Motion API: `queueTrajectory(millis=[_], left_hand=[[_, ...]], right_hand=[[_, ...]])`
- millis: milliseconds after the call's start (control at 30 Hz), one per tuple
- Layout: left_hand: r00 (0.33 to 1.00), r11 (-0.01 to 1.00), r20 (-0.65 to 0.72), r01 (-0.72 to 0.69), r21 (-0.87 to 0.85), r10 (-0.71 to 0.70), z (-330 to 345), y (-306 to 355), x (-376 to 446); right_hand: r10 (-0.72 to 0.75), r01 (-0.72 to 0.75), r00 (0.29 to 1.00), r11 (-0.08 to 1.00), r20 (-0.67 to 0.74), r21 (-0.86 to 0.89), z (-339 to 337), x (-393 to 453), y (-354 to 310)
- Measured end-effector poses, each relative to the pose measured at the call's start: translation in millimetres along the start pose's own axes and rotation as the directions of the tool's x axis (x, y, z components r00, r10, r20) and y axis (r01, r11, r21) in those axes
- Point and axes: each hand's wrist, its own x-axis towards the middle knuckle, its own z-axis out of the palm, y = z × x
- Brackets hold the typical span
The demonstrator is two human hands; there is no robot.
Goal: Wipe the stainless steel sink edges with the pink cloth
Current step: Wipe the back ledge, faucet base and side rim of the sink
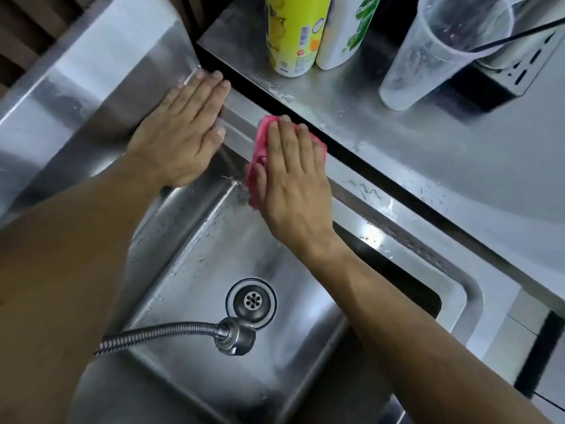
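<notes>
A person leans over a stainless steel sink (pixel 406 240), both bare forearms reaching in from below. The right hand (pixel 293 182) lies flat on the pink cloth (pixel 260 148), fingers straight and close together, pressing it against the sink's far rim near the back corner; the cloth shows past the fingertips and along the thumb side. The left hand (pixel 183 133) rests palm down on the steel surface just left of that corner, fingers straight and together, holding nothing. The two hands are near each other but apart. In the basin below, a flexible metal hose with its spray head (pixel 234 335) hangs just beside the drain (pixel 252 301). On the wet counter (pixel 428 154) behind the rim (water beads everywhere) stand a yellow bottle (pixel 293 35), a white bottle (pixel 345 32) touching it, and a tilted clear plastic cup (pixel 440 50).
</notes>
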Motion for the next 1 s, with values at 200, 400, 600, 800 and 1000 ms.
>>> queueTrajectory(millis=[200, 400, 600, 800, 1000], left_hand=[[0.999, 1.000, 0.022, 0.025, -0.007, -0.025, -0.8, 3.3, 1.1], [0.998, 0.988, 0.016, -0.056, -0.142, 0.058, -9.8, 69.0, 7.4], [0.998, 0.983, -0.053, -0.039, -0.180, 0.030, 9.6, 96.9, 3.8], [0.996, 0.986, -0.088, -0.038, -0.163, 0.024, 8.6, 115.5, -2.4], [0.987, 0.975, -0.126, -0.126, -0.181, 0.104, 22.1, 163.9, -21.6]], right_hand=[[0.166, -0.171, 0.985, 0.980, -0.056, -0.102, -25.1, -79.3, 56.0], [0.005, -0.008, 0.999, 0.999, -0.049, -0.047, -10.9, -29.2, 30.4], [0.119, -0.124, 0.992, 0.986, -0.049, -0.114, -38.2, -121.3, 99.7], [0.132, -0.139, 0.990, 0.977, -0.053, -0.159, -35.7, -103.5, 92.8], [-0.042, 0.038, 0.999, 0.993, -0.034, -0.115, -37.4, -104.9, 111.1]])
